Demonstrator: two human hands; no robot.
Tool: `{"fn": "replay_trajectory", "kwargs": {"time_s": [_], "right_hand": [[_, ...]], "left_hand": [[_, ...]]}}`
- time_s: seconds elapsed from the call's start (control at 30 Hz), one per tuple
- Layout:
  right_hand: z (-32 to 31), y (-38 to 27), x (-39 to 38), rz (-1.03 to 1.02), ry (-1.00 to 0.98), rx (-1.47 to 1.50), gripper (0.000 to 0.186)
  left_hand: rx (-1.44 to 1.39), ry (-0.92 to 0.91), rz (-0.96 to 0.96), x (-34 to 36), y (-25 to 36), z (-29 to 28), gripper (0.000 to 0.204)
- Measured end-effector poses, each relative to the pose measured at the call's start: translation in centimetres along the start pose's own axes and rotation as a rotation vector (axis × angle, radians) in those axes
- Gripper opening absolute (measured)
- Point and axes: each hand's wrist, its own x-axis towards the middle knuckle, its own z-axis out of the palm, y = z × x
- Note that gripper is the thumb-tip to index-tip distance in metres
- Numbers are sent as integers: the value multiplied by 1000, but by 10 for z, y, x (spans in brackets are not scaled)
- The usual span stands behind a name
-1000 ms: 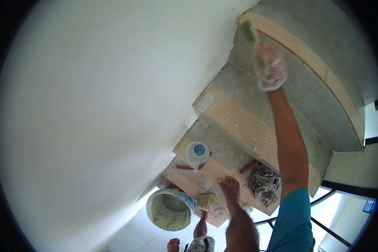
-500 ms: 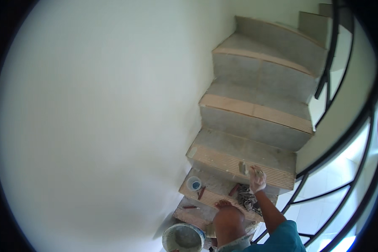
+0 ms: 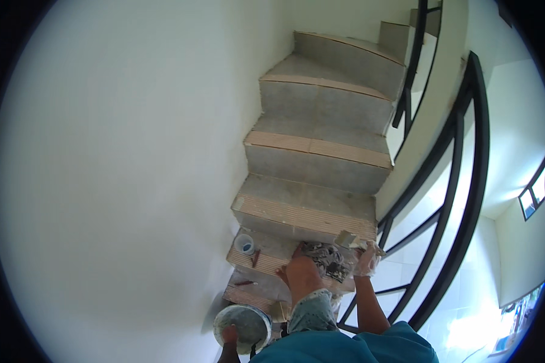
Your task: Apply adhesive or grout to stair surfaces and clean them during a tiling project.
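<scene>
My right hand point(image 3: 366, 261), whitish with a thin glove or residue, is closed around a putty knife point(image 3: 346, 239). Its broad pale blade points left, just over the front edge of a stair step. My left hand point(image 3: 229, 333) is at the near-left side of a bucket point(image 3: 266, 316) of grey paste, overlapping its rim; its fingers are too small to make out. A crumpled grey patterned cloth point(image 3: 327, 257) lies on the step between my bent leg and my right hand.
Grey tiled steps with ribbed tan edges point(image 3: 321, 145) curve upward. On the lower steps are a small white cup point(image 3: 244, 244), a reddish-handled tool point(image 3: 256, 258) and another slim tool point(image 3: 245, 283). A white wall point(image 3: 133, 181) borders the left; black railing point(image 3: 478, 139) curves along the right.
The view has shifted, so the stairs sit further left and more railing shows. My right hand with the putty knife has moved toward the step's right end. My left hand now shows at the bucket.
</scene>
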Motion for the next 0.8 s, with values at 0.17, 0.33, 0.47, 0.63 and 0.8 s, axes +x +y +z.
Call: {"fn": "replay_trajectory", "kwargs": {"time_s": [0.17,0.33,0.47,0.63,0.8], "right_hand": [[-15,-9,-2,80,-19,84,19],[-11,-10,-18,119,-46,-34,17],[-17,11,1,237,-131,108,18],[-5,-14,-16,162,-108,29,17],[-3,-14,-18,149,-116,16,16]], "left_hand": [[-90,-40,7,-7,21,-23,24],[-56,-78,-152,-22,10,13,17],[-59,-85,-140,-39,11,29,18],[-260,-127,-265,-52,22,33,33],[-209,75,-199,-58,26,26,22]]}}
